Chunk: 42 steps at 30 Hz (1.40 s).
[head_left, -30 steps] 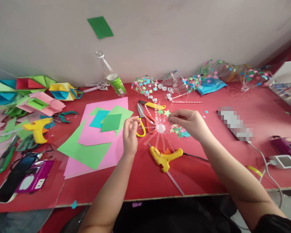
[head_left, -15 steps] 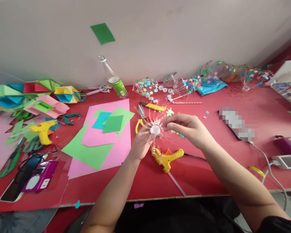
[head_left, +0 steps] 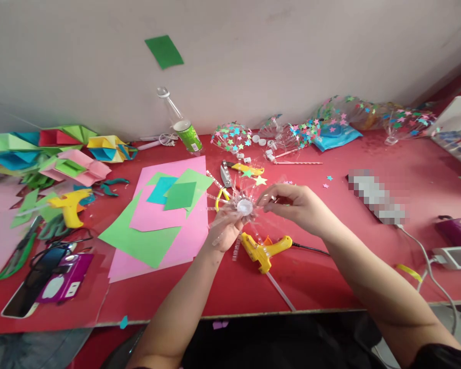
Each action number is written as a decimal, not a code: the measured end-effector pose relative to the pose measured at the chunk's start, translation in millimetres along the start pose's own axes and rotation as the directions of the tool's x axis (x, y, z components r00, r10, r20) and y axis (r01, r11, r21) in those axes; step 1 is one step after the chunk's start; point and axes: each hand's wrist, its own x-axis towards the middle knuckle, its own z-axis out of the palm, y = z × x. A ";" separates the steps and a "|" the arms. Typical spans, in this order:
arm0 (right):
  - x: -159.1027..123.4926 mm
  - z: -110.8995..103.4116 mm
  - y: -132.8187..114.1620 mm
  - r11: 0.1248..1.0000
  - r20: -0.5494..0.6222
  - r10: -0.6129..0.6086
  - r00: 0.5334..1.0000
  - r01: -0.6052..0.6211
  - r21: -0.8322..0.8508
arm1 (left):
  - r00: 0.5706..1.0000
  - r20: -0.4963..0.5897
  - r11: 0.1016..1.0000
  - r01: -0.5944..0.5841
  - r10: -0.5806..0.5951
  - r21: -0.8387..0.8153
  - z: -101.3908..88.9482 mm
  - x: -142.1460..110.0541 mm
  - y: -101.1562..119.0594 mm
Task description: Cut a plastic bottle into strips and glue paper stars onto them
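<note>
A clear plastic bottle piece cut into many thin strips (head_left: pixel 245 206) is held above the table, its round neck facing up and the strips fanning outward. My left hand (head_left: pixel 227 229) supports it from the left and below, fingers partly hidden behind the strips. On the right, my right hand (head_left: pixel 292 201) has thumb and fingers pinched together at one of the clear strips. A yellow glue gun (head_left: pixel 265 251) with a glue stick lies just below the piece. Behind it lie scissors with yellow-and-red handles (head_left: pixel 226 177), a yellow utility knife (head_left: pixel 248 168) and star cutouts (head_left: pixel 259 180).
Coloured paper sheets (head_left: pixel 157 246) lie to the left, near folded paper lanterns (head_left: pixel 72 169) and a second glue gun (head_left: pixel 69 205). A bottle (head_left: pixel 186 134) and star-covered plastic pieces (head_left: pixel 232 138) stand along the wall. A phone (head_left: pixel 374 197) with a cable lies right.
The strips have spread wider, with several now hanging over my left hand and toward the glue gun. My right hand has shifted slightly left and down.
</note>
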 end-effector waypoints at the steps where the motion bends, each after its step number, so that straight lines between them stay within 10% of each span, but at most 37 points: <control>1: -0.6 1.5 0.6 0.997 -0.002 -0.037 0.999 0.037 -0.073 | 1.000 -0.002 1.000 0.003 -0.003 -0.009 -0.4 0.0 -0.3; 12: -2.5 10.9 2.8 0.839 0.099 -0.348 0.932 0.356 -0.412 | 0.999 -0.028 0.999 0.044 -0.045 -0.030 1.7 0.5 2.7; 42: -11.1 12.8 -4.2 0.918 -0.114 -0.291 0.950 0.244 -0.313 | 0.998 -0.024 0.996 -0.052 0.053 0.070 1.4 0.4 2.9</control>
